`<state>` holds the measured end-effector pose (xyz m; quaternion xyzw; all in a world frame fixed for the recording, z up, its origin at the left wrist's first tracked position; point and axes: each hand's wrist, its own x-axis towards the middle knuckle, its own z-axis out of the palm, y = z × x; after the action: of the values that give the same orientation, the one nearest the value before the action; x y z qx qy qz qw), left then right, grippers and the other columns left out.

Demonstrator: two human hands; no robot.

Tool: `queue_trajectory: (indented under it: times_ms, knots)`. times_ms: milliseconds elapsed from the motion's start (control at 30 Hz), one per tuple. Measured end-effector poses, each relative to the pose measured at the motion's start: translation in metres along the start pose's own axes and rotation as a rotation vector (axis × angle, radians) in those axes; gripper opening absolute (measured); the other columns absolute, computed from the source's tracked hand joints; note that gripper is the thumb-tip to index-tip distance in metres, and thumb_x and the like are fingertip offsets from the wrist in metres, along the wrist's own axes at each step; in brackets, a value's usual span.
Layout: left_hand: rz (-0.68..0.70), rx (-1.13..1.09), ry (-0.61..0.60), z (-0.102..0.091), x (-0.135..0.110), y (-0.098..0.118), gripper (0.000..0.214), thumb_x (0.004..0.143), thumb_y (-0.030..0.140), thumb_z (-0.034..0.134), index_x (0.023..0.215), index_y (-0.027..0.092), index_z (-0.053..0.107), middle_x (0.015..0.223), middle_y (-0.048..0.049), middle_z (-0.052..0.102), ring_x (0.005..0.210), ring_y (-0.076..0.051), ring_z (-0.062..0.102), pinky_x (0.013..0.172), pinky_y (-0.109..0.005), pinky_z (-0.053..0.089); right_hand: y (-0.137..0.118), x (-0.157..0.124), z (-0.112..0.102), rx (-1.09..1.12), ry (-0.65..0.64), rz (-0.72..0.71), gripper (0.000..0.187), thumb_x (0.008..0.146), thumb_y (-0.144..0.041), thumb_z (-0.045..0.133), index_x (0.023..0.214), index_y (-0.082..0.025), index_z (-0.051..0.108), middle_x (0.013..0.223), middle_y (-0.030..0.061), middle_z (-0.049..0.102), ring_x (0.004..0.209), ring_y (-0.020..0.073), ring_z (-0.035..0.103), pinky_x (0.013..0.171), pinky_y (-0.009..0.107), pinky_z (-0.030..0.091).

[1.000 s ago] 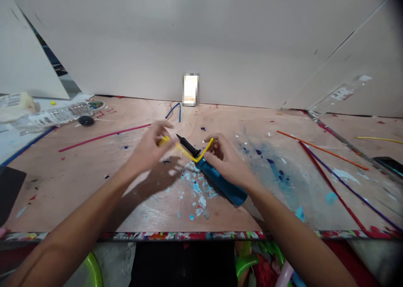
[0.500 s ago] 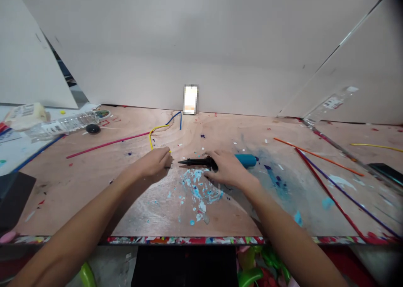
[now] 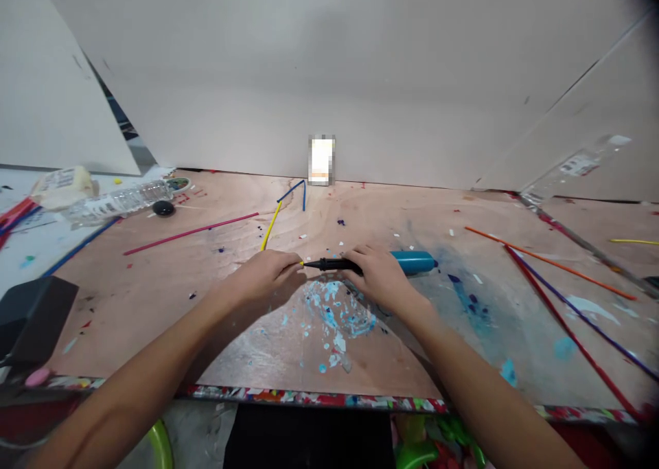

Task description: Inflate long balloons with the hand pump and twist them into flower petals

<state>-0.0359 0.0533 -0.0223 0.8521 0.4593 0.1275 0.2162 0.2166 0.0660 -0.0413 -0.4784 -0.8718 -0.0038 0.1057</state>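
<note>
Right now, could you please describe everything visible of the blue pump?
The pump looks plastic: a blue barrel and a black front narrowing to a thin tip. Held sideways over the table, it points left. The right hand grips its middle, hiding part; the tip seems to meet a yellow strip in the left hand.

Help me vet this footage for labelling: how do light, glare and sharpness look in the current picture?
Head view throughout: dark shadow under the left hand and forearm, pale sheen on the table beside it, small upright rectangle near-white and pixelated, upper right corner darkened, blue pump readable though slightly soft.
</note>
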Motion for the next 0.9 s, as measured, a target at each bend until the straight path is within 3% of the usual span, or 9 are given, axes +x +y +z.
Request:
queue_trajectory:
  times_ms: [633,900]
  knots:
    - [0.050,0.117,-0.019,0.0023,0.0000,0.0015,0.030,0.088,0.040,0.041,0.079,0.020,0.060,0.077,-0.0055,0.062,0.073,-0.019,0.056,0.064,-0.028,0.036,-0.0039,-0.0052,-0.0060,0.020,0.014,0.010,0.027,0.088,-0.040,0.053,0.100,-0.019,0.064,0.094,0.0085,0.065,0.094,0.0232,0.056,0.082,0.033,0.037]
    - [0.082,0.165,-0.013,0.0021,-0.0006,0.0038,0.030,0.092,0.034,0.036,0.084,0.018,0.061,0.079,-0.0063,0.062,0.075,-0.018,0.056,0.066,-0.028,0.037,-0.0030,-0.0080,-0.0088,0.038,0.013,0.005,0.027,0.088,-0.039,0.054,0.101,-0.018,0.064,0.093,0.0092,0.065,0.096,0.0232,0.055,0.084,0.033,0.037]
